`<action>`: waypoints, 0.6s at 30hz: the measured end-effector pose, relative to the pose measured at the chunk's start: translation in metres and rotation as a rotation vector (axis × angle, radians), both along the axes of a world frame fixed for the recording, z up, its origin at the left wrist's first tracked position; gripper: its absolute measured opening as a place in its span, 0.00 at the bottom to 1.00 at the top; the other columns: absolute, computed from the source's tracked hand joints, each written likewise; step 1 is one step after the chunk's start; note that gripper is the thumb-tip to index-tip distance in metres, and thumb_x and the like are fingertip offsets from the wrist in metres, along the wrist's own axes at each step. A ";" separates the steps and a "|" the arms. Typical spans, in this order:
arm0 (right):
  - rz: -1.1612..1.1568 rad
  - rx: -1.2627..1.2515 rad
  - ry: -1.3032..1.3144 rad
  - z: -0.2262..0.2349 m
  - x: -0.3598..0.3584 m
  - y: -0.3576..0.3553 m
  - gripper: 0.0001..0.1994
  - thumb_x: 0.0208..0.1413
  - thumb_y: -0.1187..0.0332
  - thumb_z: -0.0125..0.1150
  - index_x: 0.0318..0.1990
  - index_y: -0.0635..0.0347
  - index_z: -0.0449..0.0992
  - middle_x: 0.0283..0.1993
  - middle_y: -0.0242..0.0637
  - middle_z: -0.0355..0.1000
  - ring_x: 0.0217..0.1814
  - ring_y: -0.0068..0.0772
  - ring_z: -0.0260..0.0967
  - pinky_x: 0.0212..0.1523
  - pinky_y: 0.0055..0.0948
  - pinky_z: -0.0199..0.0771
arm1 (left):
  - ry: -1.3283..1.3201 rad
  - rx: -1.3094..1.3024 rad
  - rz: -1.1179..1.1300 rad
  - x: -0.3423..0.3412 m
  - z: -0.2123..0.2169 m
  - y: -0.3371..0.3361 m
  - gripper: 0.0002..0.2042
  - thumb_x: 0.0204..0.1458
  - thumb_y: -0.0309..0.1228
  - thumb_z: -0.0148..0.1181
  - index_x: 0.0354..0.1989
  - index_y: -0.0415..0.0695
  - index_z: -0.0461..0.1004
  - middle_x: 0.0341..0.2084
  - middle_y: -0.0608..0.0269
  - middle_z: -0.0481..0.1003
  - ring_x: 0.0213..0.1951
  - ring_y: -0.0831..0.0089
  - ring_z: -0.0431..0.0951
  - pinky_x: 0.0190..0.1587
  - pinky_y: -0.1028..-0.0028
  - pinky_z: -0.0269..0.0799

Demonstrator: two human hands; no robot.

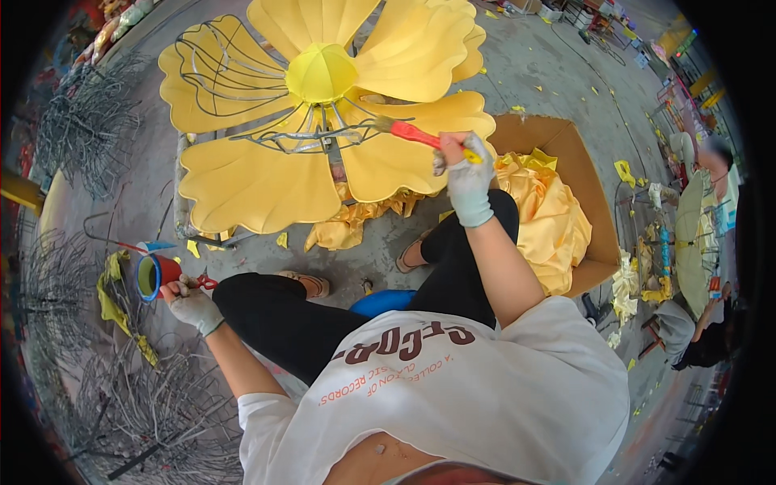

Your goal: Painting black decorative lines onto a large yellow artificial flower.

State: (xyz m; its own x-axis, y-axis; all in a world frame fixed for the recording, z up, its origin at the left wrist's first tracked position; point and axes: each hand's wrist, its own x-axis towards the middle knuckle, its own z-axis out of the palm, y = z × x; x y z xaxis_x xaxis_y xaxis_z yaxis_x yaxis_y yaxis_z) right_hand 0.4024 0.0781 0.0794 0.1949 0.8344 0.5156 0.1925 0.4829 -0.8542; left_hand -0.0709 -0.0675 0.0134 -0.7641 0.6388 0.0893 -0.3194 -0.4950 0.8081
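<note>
A large yellow fabric flower on a wire frame stands on the concrete floor in front of me. One petal is bare wire over yellow cloth. My right hand, in a pale glove, grips a red-handled brush whose tip touches the wire ribs near the flower's yellow centre. My left hand, also gloved, holds a red cup with a blue rim low at my left side. I sit with my black-trousered legs bent.
A cardboard box with yellow satin cloth sits at my right. Grey wire frames pile up along the left and lower left. Another person crouches at the far right near a pale green frame. Yellow scraps lie on the floor.
</note>
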 end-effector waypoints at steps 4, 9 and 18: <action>-0.027 -0.244 0.561 -0.010 0.027 0.017 0.05 0.53 0.72 0.59 0.34 0.63 0.73 0.24 0.36 0.69 0.19 0.23 0.63 0.22 0.18 0.66 | -0.110 0.061 -0.042 -0.011 -0.039 0.024 0.19 0.62 0.42 0.44 0.17 0.52 0.60 0.12 0.73 0.58 0.24 0.74 0.69 0.29 0.77 0.61; 0.064 -0.237 0.532 -0.008 0.014 0.018 0.05 0.54 0.71 0.59 0.34 0.61 0.72 0.22 0.35 0.68 0.16 0.20 0.60 0.18 0.16 0.64 | -0.177 0.092 0.031 -0.017 -0.057 0.043 0.19 0.62 0.41 0.42 0.16 0.53 0.60 0.10 0.73 0.57 0.25 0.74 0.70 0.29 0.77 0.61; -0.184 -0.022 -0.081 -0.017 0.013 0.017 0.06 0.55 0.70 0.57 0.34 0.64 0.74 0.25 0.32 0.69 0.22 0.21 0.63 0.25 0.18 0.64 | -0.160 0.057 -0.089 -0.026 -0.072 0.041 0.17 0.60 0.37 0.44 0.16 0.52 0.60 0.10 0.72 0.58 0.25 0.74 0.72 0.29 0.76 0.62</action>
State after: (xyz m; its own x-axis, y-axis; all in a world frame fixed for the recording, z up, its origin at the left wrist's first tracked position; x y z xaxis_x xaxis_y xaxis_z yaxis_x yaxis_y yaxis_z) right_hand 0.4158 0.0948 0.0624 0.3039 0.7999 0.5176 0.3438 0.4146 -0.8426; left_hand -0.0969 -0.0266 -0.0590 -0.7121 0.7020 0.0092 -0.4860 -0.5023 0.7152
